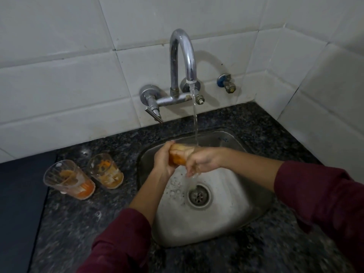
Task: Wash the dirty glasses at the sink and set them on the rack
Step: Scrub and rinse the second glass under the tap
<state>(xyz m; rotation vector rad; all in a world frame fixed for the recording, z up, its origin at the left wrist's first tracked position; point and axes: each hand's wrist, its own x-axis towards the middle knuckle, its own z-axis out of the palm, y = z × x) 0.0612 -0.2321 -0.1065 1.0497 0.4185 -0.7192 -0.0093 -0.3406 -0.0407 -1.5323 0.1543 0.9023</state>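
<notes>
Steel sink (226, 219) lies below, and over it a wet orange-stained glass (180, 154) is gripped by closed left hand (163, 160) and right hand (202, 162) fingers under the tap (183, 56), where slipping is risked; two dirty glasses (86, 176) wait near the desk (275, 253) edge

One view only, from the head, so no second view shares any of it. The camera sits above the bench (256, 123) and looks forward and steeply down into the sink (226, 219), which fills the lower middle of the frame. It faces the tiled wall (78, 75) and the tap (183, 62), with a wall corner at right. It is near: both sleeves enter from the bottom edge, and the hands meet close below the lens, at frame centre. The wide lens bends the tile lines and bench edges toward the margins.
</notes>
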